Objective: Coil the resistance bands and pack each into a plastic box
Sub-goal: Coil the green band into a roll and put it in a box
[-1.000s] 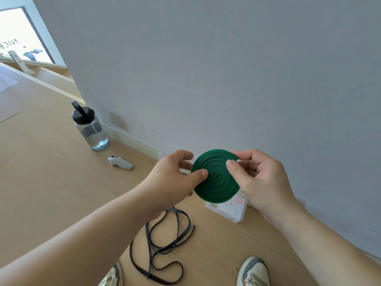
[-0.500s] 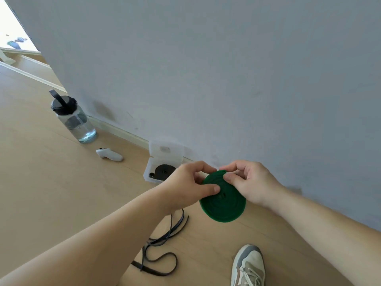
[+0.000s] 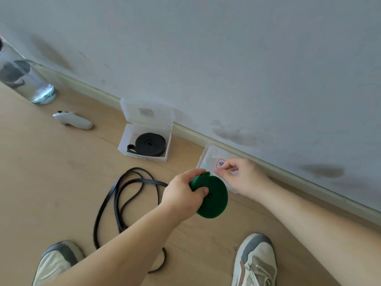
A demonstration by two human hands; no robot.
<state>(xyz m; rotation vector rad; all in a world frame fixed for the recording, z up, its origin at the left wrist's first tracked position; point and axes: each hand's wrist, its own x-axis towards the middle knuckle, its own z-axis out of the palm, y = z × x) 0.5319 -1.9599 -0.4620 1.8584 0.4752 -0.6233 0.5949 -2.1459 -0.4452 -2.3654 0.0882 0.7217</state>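
Note:
My left hand (image 3: pixel 183 193) grips a tightly coiled green resistance band (image 3: pixel 215 200), held on edge above the floor. Just beyond it, a closed clear plastic box (image 3: pixel 212 156) with a red label lies by the baseboard. My right hand (image 3: pixel 243 176) rests on that box, thumb and forefinger pinched at the lid's near edge. To the left, an open plastic box (image 3: pixel 144 156) holds a coiled black band (image 3: pixel 150 144), its lid standing against the wall. A loose black band (image 3: pixel 117 195) sprawls uncoiled on the floor.
A clear water bottle (image 3: pixel 24 79) and a white handheld controller (image 3: pixel 72 120) sit at the far left near the wall. My two shoes (image 3: pixel 255 263) (image 3: pixel 57 261) are at the bottom. The grey wall and baseboard (image 3: pixel 288 174) run diagonally behind the boxes.
My right hand has let go of the green coil and moved onto the closed box. The left hand alone now holds the coil, lower down. The view has tilted down toward the floor.

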